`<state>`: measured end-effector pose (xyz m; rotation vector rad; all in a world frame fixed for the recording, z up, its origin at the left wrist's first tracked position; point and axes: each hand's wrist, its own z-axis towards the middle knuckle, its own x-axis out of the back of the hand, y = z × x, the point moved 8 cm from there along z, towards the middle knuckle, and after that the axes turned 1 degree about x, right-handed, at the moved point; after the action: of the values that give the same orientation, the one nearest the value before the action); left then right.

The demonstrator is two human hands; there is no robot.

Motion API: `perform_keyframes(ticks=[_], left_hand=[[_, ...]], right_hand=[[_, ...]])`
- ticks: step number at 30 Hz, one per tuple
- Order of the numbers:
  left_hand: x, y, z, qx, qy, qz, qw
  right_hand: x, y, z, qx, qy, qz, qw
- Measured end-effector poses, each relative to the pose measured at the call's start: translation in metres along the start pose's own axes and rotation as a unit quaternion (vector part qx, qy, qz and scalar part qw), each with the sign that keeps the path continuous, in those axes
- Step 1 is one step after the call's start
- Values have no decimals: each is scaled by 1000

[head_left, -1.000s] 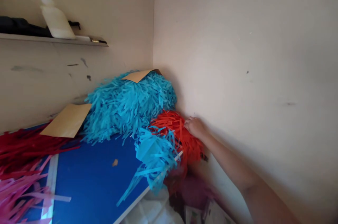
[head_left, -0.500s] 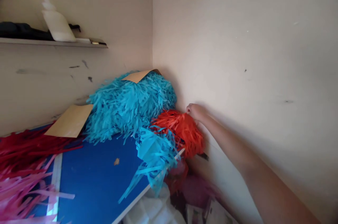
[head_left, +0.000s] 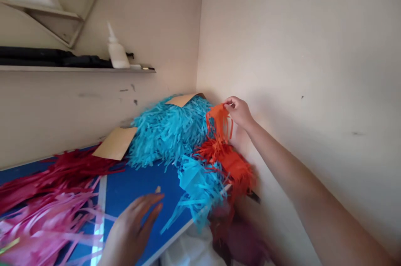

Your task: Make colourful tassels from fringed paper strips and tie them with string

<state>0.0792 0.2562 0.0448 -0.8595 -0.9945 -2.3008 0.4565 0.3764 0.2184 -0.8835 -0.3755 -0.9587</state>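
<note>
My right hand (head_left: 238,111) pinches the top edge of an orange fringed paper strip (head_left: 221,117), lifted above a pile of red-orange fringed paper (head_left: 233,161) by the wall. My left hand (head_left: 133,226) is over the blue table at the lower middle, fingers apart and holding nothing. Beside the red-orange pile, a small bunch of light blue fringed paper (head_left: 197,180) hangs over the table edge. Behind it sits a large heap of turquoise fringed paper (head_left: 167,132), with a tan paper piece (head_left: 181,100) on top.
The blue table (head_left: 131,186) has a white line and edge. Dark red fringe (head_left: 69,170) and pink fringe (head_left: 46,228) lie at left, with a tan sheet (head_left: 115,144) beside them. A white bottle (head_left: 118,54) stands on a wall ledge (head_left: 94,69). Walls meet behind the heap.
My right hand has risen, lifting an orange fringed strip from the red-orange pile. My left hand has come into view at the bottom. The view has shifted left.
</note>
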Motion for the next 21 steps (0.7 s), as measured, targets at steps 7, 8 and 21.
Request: perform_keyframes(ticks=[7,8,21], left_hand=[[44,51,48,-29,238,81,967],[42,52,42,-24,230,69,971],[133,-28,-44,16,242,187,952]], right_hand=[[-89,-120,-69,49,-193,202,959],[-100,-131,-82,55,-200,187,960],[-173,-250,-177,190,-206,223,934]])
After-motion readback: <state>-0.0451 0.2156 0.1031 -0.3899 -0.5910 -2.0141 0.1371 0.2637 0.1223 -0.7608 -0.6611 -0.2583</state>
